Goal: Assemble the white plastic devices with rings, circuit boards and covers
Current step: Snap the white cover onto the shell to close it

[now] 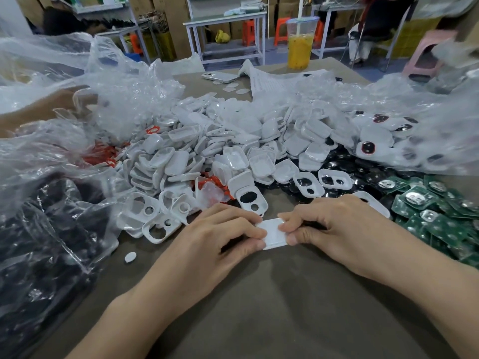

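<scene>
Fingers (259,233) of the left hand (215,242) and right hand (334,226) pinch one white device (272,235) from both ends, low over the bench (259,320), just in front of the white housing pile (233,151). Squeeze evenly so the cover seats flush. Its seam and contents are hidden under the fingertips.

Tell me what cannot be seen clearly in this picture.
- White device, head view: the fingers of both hands cover its ends; what is inside is hidden.
- Black bag: contents blurred behind plastic and cut off by the left edge.
- Circuit boards: markings too small, pile cut off at the right edge.
</scene>
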The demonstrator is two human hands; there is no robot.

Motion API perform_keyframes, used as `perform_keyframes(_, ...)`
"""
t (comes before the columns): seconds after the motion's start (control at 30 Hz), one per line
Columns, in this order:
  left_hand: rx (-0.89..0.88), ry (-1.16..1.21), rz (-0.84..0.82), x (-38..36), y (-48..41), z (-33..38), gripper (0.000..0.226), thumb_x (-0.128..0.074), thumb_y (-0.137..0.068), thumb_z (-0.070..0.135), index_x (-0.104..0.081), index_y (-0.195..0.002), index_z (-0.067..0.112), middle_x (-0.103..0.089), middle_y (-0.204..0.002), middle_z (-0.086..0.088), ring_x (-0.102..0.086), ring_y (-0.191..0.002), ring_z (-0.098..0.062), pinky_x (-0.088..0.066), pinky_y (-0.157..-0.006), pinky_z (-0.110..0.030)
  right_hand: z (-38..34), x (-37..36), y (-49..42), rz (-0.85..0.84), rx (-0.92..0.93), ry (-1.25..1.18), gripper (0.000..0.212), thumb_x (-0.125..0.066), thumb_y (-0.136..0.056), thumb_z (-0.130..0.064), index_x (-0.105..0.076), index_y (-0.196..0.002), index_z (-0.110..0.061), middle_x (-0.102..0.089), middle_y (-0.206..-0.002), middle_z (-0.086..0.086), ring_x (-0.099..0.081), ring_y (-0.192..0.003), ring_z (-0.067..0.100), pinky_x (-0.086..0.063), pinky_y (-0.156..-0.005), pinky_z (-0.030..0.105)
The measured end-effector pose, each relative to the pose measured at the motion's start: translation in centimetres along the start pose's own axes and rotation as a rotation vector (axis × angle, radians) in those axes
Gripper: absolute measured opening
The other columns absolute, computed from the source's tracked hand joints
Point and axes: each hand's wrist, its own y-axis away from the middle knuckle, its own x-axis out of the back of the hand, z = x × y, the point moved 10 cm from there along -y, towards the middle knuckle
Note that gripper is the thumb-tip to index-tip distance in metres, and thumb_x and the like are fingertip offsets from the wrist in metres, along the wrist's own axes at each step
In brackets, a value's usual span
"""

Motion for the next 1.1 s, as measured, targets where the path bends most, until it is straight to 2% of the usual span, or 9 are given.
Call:
perform_keyframes(0.17, 0.015, 0.041, -0.012, -0.4, 0.0, -0.3, 0.017, -0.063, -0.094, 0.042, -0.075, -0.097, 0.030, -0.067, -0.112, 0.021, -0.059, -0.114, 0.002, -0.044, -0.093, -0.014, -0.1, 0.3, -0.2, -0.009, 0.022, -0.049, 0.012, -0.059, -0.085, -0.055, -0.058, -0.097, -0.058, -0.071, -0.110, -0.020, -0.061, -0.107, -0.001, -0.045, -0.093, 0.026)
perform_keyframes(0.3, 0.032, 0.105, -0.039, -0.5, -0.4, -0.6, 0.015, -0.062, -0.094, 0.046, -0.073, -0.093, 0.036, -0.065, -0.109, 0.023, -0.060, -0.113, 0.003, -0.045, -0.090, -0.013, -0.2, 0.4, -0.4, -0.019, 0.045, -0.052, 0.013, -0.061, -0.086, -0.053, -0.057, -0.097, -0.059, -0.072, -0.110, -0.023, -0.062, -0.105, -0.004, -0.045, -0.092, 0.022)
perform_keyframes(0.47, 0.014, 0.016, -0.058, -0.5, -0.7, -0.3, 0.019, -0.061, -0.093, 0.048, -0.075, -0.095, 0.036, -0.066, -0.106, 0.023, -0.058, -0.112, 0.002, -0.043, -0.090, -0.013, -0.4, 0.4, -0.4, -0.026, 0.075, -0.072, 0.014, -0.065, -0.088, -0.049, -0.058, -0.097, -0.057, -0.071, -0.106, -0.027, -0.064, -0.099, -0.003, -0.044, -0.086, 0.018)
perform_keyframes(0.57, -0.009, -0.033, -0.073, -0.5, -0.7, 0.1, 0.018, -0.062, -0.097, 0.046, -0.075, -0.097, 0.034, -0.066, -0.106, 0.021, -0.057, -0.111, -0.001, -0.043, -0.092, -0.016, -0.2, 0.4, -0.4, -0.026, 0.063, -0.089, 0.012, -0.064, -0.087, -0.051, -0.062, -0.098, -0.055, -0.070, -0.107, -0.030, -0.064, -0.102, -0.002, -0.043, -0.088, 0.017)
perform_keyframes(0.7, -0.049, -0.141, -0.094, -0.4, -0.9, 1.1, 0.026, -0.051, -0.098, 0.048, -0.072, -0.097, 0.033, -0.067, -0.104, 0.019, -0.055, -0.108, -0.003, -0.039, -0.093, -0.016, 0.1, 0.2, -0.3, -0.046, 0.036, -0.115, 0.010, -0.071, -0.086, -0.048, -0.067, -0.095, -0.052, -0.058, -0.107, -0.049, -0.058, -0.108, -0.015, -0.042, -0.092, 0.011)
perform_keyframes(0.83, -0.031, -0.173, -0.093, -0.4, -0.6, 1.1, 0.028, -0.049, -0.098, 0.052, -0.072, -0.098, 0.034, -0.068, -0.106, 0.019, -0.056, -0.109, -0.004, -0.037, -0.095, -0.023, 0.1, -0.1, -0.4, -0.032, 0.007, -0.128, 0.014, -0.076, -0.081, -0.051, -0.065, -0.089, -0.051, -0.063, -0.114, -0.038, -0.054, -0.107, -0.018, -0.038, -0.084, 0.002)
perform_keyframes(0.97, 0.207, 0.024, 0.065, 0.5, 0.5, -1.2, 0.023, -0.055, -0.095, 0.054, -0.074, -0.100, 0.042, -0.065, -0.110, 0.033, -0.051, -0.115, 0.001, -0.037, -0.101, -0.027, -0.3, -0.3, 0.2, 0.019, 0.014, -0.139, 0.021, -0.073, -0.080, -0.052, -0.057, -0.084, -0.064, -0.052, -0.102, -0.055, -0.057, -0.109, -0.010, -0.043, -0.091, 0.013)
perform_keyframes(1.03, 0.269, 0.068, 0.195, 1.7, 0.9, -1.5, 0.022, -0.055, -0.093, 0.053, -0.075, -0.098, 0.044, -0.065, -0.104, 0.031, -0.054, -0.110, -0.001, -0.041, -0.095, -0.026, -0.5, -0.2, 0.7, 0.062, 0.022, -0.170, 0.020, -0.073, -0.079, -0.051, -0.057, -0.088, -0.059, -0.053, -0.105, -0.053, -0.062, -0.108, -0.003, -0.046, -0.096, 0.025)
perform_keyframes(1.1, 0.356, 0.293, 0.340, 2.8, 1.2, -2.0, 0.020, -0.058, -0.091, 0.049, -0.077, -0.096, 0.045, -0.068, -0.096, 0.021, -0.066, -0.094, -0.006, -0.048, -0.081, -0.018, -0.7, 0.2, 0.9, 0.107, 0.051, -0.191, 0.023, -0.074, -0.080, -0.047, -0.058, -0.096, -0.051, -0.057, -0.114, -0.044, -0.064, -0.105, 0.000, -0.049, -0.093, 0.028)
